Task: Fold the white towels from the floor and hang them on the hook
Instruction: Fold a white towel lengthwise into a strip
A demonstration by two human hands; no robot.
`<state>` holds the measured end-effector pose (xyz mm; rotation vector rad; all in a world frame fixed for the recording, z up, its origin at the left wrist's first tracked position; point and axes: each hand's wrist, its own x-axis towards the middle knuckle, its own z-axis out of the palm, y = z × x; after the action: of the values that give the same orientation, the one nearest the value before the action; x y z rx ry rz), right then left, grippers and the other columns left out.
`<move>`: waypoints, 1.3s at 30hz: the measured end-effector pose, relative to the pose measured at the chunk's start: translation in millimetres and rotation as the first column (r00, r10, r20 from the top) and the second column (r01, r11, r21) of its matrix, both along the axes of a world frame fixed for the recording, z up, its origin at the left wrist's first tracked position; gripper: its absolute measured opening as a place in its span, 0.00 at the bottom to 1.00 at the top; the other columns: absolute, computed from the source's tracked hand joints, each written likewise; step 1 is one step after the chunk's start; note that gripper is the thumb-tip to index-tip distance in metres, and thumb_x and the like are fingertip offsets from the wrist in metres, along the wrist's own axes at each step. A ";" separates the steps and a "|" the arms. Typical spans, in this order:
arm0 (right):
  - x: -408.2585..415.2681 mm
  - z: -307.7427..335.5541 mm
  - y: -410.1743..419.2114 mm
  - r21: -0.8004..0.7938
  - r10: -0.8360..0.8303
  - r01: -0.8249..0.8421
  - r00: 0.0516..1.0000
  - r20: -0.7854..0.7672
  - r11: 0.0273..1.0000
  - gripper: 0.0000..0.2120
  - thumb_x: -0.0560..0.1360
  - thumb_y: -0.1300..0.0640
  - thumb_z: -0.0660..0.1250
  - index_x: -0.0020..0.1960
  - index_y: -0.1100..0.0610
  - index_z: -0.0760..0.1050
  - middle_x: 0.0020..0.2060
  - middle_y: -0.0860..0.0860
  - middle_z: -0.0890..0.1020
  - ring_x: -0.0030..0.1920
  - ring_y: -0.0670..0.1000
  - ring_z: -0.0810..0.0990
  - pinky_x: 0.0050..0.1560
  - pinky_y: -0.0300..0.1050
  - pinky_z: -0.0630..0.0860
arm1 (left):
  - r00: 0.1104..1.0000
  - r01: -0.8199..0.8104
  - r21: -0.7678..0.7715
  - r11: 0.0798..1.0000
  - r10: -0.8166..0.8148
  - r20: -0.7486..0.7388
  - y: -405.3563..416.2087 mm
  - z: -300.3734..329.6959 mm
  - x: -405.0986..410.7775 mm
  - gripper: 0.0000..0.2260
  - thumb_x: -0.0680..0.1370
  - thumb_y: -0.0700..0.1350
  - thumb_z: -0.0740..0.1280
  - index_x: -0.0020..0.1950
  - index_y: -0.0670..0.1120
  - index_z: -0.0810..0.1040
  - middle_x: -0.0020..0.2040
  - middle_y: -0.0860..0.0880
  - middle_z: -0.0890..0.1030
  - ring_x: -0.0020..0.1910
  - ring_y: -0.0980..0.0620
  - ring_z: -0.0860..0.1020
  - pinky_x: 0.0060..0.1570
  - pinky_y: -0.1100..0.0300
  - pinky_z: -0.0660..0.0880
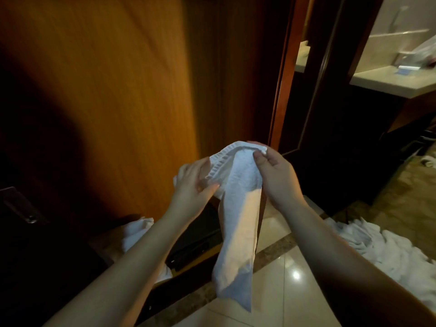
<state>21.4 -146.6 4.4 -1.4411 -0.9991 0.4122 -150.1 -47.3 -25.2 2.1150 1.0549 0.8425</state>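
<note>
towel pile [387, 249] cut by right edge, countertop items [415, 57] blurred

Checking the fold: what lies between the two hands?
In the head view, only the white towel spans between the left hand and the right hand; both grip it.

Both forearms are bare to the frame edge, left hand [193, 182] and right hand [276, 178] ringless.

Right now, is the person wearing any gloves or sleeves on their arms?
No. The left hand and right hand are bare, with no gloves, rings or watch showing. Both forearms are uncovered too, with no sleeve as far as the picture reaches.
</note>
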 end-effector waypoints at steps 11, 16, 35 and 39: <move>56.1 8.2 -15.9 -0.023 0.008 -0.009 0.999 -0.049 1.000 0.16 0.79 0.36 0.61 0.56 0.41 0.83 0.53 0.45 0.86 0.52 0.48 0.85 0.56 0.57 0.82 | 0.963 0.146 0.313 0.938 -0.062 -0.263 38.4 40.9 -34.6 0.14 0.78 0.53 0.68 0.63 0.53 0.77 0.52 0.56 0.73 0.57 0.52 0.70 0.51 0.57 0.67; 66.3 7.3 -20.6 0.007 -0.008 0.009 0.993 -0.119 1.000 0.21 0.74 0.31 0.65 0.57 0.43 0.82 0.51 0.50 0.86 0.51 0.52 0.86 0.56 0.59 0.82 | 0.992 0.122 0.109 0.986 -0.125 0.027 25.7 63.3 -25.8 0.17 0.78 0.45 0.71 0.61 0.57 0.68 0.49 0.59 0.76 0.50 0.64 0.75 0.47 0.67 0.73; 64.6 28.0 -5.1 0.015 -0.098 0.097 0.989 0.114 0.995 0.13 0.80 0.36 0.58 0.50 0.39 0.78 0.46 0.47 0.84 0.48 0.48 0.83 0.49 0.51 0.79 | 0.968 0.176 0.006 0.984 -0.172 -0.181 50.0 104.4 -20.5 0.07 0.79 0.47 0.70 0.50 0.44 0.77 0.55 0.43 0.78 0.54 0.40 0.76 0.50 0.45 0.75; 54.4 41.3 1.3 0.057 -0.216 0.209 0.957 0.196 0.976 0.10 0.83 0.40 0.57 0.46 0.28 0.73 0.42 0.29 0.79 0.44 0.31 0.77 0.38 0.31 0.70 | 0.882 0.360 -0.328 0.873 -0.204 0.425 47.2 107.8 -24.4 0.06 0.80 0.40 0.68 0.45 0.48 0.72 0.38 0.53 0.81 0.37 0.54 0.80 0.34 0.57 0.76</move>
<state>75.8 -145.3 45.7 -1.5618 -0.9925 0.0922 -174.5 -0.1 82.6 1.6226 0.6189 0.7696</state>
